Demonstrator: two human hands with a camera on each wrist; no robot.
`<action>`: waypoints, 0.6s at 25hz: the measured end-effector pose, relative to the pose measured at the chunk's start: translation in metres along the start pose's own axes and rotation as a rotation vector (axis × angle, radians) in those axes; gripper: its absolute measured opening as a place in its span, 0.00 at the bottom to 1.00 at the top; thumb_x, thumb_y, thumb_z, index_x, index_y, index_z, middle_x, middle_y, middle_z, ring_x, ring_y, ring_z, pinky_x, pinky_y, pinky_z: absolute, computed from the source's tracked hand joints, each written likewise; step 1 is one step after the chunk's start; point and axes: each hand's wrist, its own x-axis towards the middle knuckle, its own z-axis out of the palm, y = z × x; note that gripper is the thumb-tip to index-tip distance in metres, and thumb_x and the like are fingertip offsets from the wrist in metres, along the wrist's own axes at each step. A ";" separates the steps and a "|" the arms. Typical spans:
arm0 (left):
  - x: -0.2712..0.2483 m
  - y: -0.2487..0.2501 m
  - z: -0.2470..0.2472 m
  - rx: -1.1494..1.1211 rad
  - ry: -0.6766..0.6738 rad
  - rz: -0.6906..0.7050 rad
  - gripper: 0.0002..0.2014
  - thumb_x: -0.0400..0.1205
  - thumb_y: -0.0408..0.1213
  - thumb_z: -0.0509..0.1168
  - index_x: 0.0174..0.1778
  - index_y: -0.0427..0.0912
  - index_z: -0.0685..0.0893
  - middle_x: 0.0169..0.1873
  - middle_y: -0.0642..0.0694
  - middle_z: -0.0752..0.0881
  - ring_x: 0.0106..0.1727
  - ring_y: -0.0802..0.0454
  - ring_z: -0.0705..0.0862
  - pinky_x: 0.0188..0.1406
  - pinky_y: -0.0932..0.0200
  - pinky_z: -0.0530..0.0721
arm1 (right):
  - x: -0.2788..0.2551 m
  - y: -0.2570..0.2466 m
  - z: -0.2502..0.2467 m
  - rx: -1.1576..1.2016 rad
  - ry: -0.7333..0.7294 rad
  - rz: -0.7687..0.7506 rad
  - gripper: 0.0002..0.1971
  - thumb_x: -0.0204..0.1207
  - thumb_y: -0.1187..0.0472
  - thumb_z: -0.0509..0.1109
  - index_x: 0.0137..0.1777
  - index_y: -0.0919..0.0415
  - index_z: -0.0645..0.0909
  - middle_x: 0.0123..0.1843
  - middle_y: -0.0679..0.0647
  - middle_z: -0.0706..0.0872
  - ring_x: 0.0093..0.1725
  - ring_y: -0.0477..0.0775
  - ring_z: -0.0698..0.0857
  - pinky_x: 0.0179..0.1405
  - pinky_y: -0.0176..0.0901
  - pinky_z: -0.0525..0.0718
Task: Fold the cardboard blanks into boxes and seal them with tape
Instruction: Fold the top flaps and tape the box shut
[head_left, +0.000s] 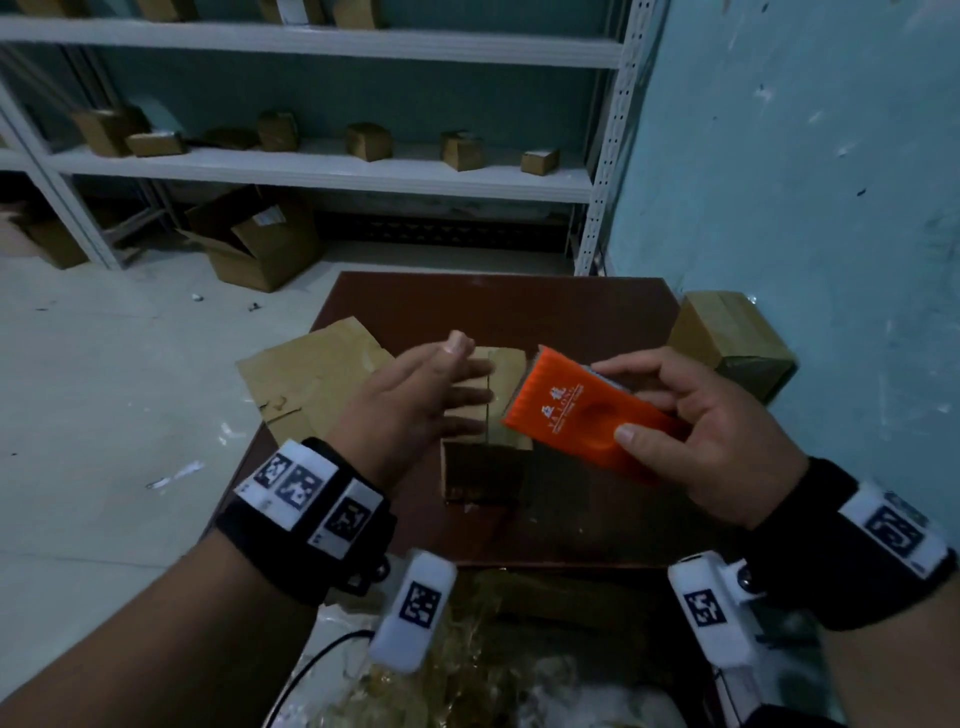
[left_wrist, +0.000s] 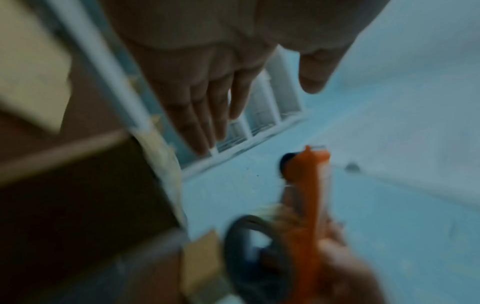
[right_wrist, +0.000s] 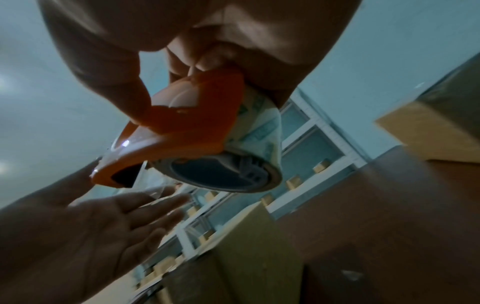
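Observation:
A small folded cardboard box stands upright in the middle of the dark brown table, its top flaps closed. My left hand hovers over the box's top with fingers straight; the head view does not show whether they touch it. My right hand grips an orange tape dispenser just right of the box, above its top edge. The right wrist view shows the dispenser with its clear tape roll and my left palm below it. The left wrist view is blurred; the dispenser shows there.
Flat cardboard blanks lie at the table's left edge. A finished box sits at the right edge by the blue wall. White shelving with several small boxes stands behind; an open carton is on the floor. Crumpled plastic wrap lies near me.

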 end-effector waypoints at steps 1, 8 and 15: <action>-0.002 0.002 0.000 -0.065 -0.063 -0.055 0.31 0.75 0.60 0.70 0.69 0.43 0.85 0.62 0.44 0.91 0.62 0.44 0.90 0.59 0.45 0.90 | 0.000 -0.001 0.004 0.009 -0.026 -0.016 0.25 0.75 0.48 0.77 0.72 0.39 0.79 0.61 0.44 0.91 0.57 0.50 0.93 0.48 0.49 0.93; -0.013 -0.001 0.003 -0.025 0.027 -0.040 0.13 0.70 0.39 0.75 0.47 0.36 0.89 0.44 0.34 0.91 0.49 0.34 0.86 0.59 0.32 0.87 | -0.002 -0.002 0.014 -0.022 -0.101 -0.018 0.24 0.73 0.50 0.77 0.68 0.33 0.78 0.60 0.35 0.90 0.56 0.46 0.92 0.45 0.43 0.93; -0.021 -0.008 0.008 0.559 0.153 0.127 0.04 0.84 0.43 0.73 0.44 0.53 0.85 0.42 0.52 0.91 0.46 0.55 0.90 0.46 0.53 0.91 | 0.005 0.004 0.030 -0.334 0.032 -0.024 0.38 0.65 0.18 0.67 0.72 0.34 0.80 0.53 0.35 0.91 0.51 0.33 0.89 0.48 0.35 0.88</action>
